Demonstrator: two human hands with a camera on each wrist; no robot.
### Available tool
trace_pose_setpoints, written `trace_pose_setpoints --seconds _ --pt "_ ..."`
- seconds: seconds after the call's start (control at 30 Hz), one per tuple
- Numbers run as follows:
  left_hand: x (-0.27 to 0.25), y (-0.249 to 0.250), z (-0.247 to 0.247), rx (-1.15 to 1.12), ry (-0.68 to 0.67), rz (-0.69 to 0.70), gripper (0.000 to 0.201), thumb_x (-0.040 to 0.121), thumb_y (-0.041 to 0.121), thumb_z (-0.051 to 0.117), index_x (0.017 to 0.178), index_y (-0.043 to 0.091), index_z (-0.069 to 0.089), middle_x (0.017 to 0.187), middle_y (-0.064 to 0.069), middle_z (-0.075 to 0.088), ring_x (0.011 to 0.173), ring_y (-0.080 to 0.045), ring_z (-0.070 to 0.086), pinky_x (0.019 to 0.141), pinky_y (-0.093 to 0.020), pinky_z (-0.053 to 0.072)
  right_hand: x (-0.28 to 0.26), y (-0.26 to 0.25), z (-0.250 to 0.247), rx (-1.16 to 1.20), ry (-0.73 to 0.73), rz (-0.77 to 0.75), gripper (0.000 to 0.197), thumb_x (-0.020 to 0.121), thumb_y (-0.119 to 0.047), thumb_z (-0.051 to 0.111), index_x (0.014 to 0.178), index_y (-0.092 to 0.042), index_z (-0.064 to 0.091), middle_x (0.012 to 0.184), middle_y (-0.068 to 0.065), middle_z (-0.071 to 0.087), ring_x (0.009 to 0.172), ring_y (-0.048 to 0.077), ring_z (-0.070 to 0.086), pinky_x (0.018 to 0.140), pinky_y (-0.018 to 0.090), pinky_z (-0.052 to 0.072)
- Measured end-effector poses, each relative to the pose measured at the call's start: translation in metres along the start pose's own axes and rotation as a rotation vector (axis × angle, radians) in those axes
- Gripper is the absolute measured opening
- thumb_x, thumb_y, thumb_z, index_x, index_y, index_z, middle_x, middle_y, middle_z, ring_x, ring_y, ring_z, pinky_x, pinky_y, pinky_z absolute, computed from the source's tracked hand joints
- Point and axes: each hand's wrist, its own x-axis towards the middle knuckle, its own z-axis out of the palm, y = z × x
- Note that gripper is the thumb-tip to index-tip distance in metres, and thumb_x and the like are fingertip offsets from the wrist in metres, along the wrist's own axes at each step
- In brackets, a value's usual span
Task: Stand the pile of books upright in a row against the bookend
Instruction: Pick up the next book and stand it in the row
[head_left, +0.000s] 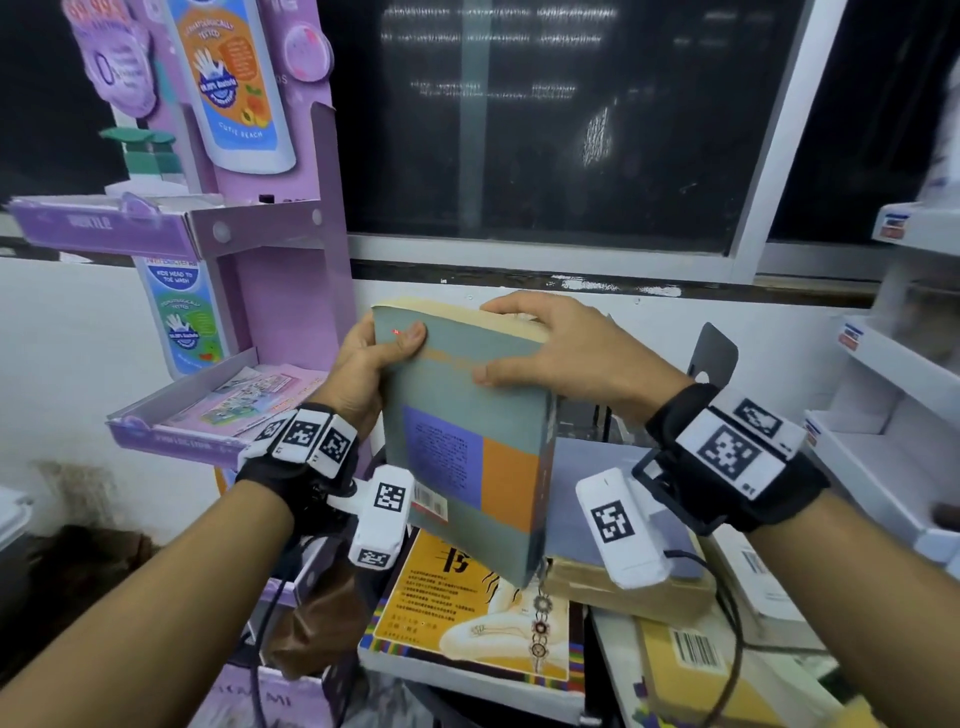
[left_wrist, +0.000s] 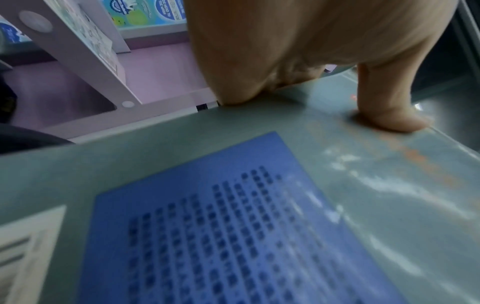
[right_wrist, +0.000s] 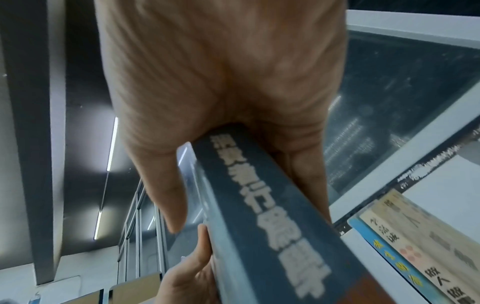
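Carry step: grey-green book (head_left: 457, 415) held in the air above the pile of books (head_left: 467, 623), both hands clamped on its far end. Left hand (head_left: 358, 364) pinches thumb on cover; right hand (head_left: 561, 348) wraps the spine corner. Long axis runs near-to-far, tilted, spine right. Next: swing right, stand it against the dark bookend (head_left: 714, 353).
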Motion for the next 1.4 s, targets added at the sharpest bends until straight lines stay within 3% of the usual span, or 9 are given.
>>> trace_pose_setpoints --seconds 0.13,0.27,0.47,0.6,0.83,0.97,1.07,1.27,1.4 --pt "0.001 0.005 0.005 0.040 0.067 0.073 0.039 0.077 0.014 0.068 0.113 0.004 0.057 0.097 -0.010 0.071 0.083 -0.021 0.070 0.071 -0.030 0.055 0.003 0.000 -0.005 -0.082 -0.027 0.002 0.071 0.067 -0.042 0.084 0.130 -0.039 0.053 0.126 -0.009 0.058 0.105 0.013 0.060 0.088 0.035 0.055" --pt "0.002 0.012 0.008 0.077 0.115 0.131 0.029 0.077 0.012 0.070 0.104 0.008 0.060 0.090 -0.006 0.072 0.079 -0.019 0.069 0.068 -0.028 0.055 0.004 0.000 -0.003 -0.094 0.060 -0.029 0.068 0.069 -0.040 0.083 0.131 -0.039 0.054 0.124 -0.011 0.059 0.104 0.010 0.059 0.087 0.024 0.049" --pt "0.009 0.032 0.011 0.130 0.109 0.180 0.024 0.085 0.005 0.064 0.109 0.004 0.058 0.089 -0.005 0.070 0.075 -0.014 0.068 0.066 -0.025 0.054 0.009 -0.005 -0.004 0.048 0.177 -0.057 0.064 0.067 -0.033 0.086 0.126 -0.033 0.061 0.110 -0.007 0.067 0.091 0.009 0.066 0.084 0.023 0.054" --pt "0.020 0.045 0.014 0.165 0.042 0.170 0.041 0.083 0.013 0.066 0.120 -0.004 0.055 0.102 -0.009 0.069 0.087 -0.017 0.068 0.074 -0.025 0.053 0.014 -0.011 -0.012 0.053 0.266 -0.086 0.062 0.066 -0.029 0.087 0.124 -0.028 0.065 0.103 -0.003 0.071 0.092 0.011 0.067 0.085 0.022 0.054" --pt "0.039 0.052 0.036 0.252 -0.066 0.116 0.025 0.088 0.023 0.062 0.113 0.020 0.060 0.097 0.011 0.072 0.090 -0.005 0.068 0.073 -0.019 0.052 0.015 -0.003 -0.037 -0.029 0.369 -0.086 0.060 0.062 -0.036 0.085 0.119 -0.034 0.067 0.109 -0.011 0.067 0.118 0.020 0.053 0.100 0.035 0.048" --pt "0.051 0.044 0.048 0.287 -0.096 0.084 0.044 0.080 0.039 0.061 0.122 0.024 0.057 0.116 0.007 0.067 0.104 -0.009 0.064 0.084 -0.025 0.048 0.013 0.003 -0.060 -0.075 0.421 -0.070 0.057 0.064 -0.036 0.085 0.117 -0.034 0.067 0.106 -0.012 0.067 0.119 0.021 0.052 0.100 0.035 0.047" --pt "0.060 0.028 0.053 0.276 -0.072 0.033 0.051 0.075 0.047 0.061 0.121 0.027 0.058 0.119 0.006 0.066 0.111 -0.012 0.062 0.093 -0.034 0.046 0.014 0.008 -0.077 -0.115 0.448 -0.037 0.054 0.066 -0.035 0.085 0.116 -0.034 0.068 0.105 -0.011 0.067 0.120 0.020 0.050 0.099 0.029 0.044" --pt "0.082 -0.013 0.054 0.433 0.057 -0.056 0.042 0.095 0.026 0.054 0.136 0.019 0.046 0.122 0.000 0.056 0.120 -0.019 0.050 0.100 -0.035 0.037 0.023 0.022 -0.100 -0.178 0.484 0.028 0.053 0.066 -0.034 0.085 0.117 -0.030 0.068 0.111 -0.005 0.066 0.120 0.019 0.050 0.099 0.031 0.046" --pt "0.099 -0.042 0.050 0.514 0.114 -0.110 0.042 0.094 0.029 0.056 0.135 0.023 0.047 0.133 -0.007 0.053 0.122 -0.023 0.048 0.108 -0.044 0.035 0.036 0.038 -0.109 -0.209 0.511 0.086 0.055 0.066 -0.036 0.085 0.117 -0.030 0.067 0.113 0.001 0.064 0.123 0.018 0.046 0.100 0.035 0.046"
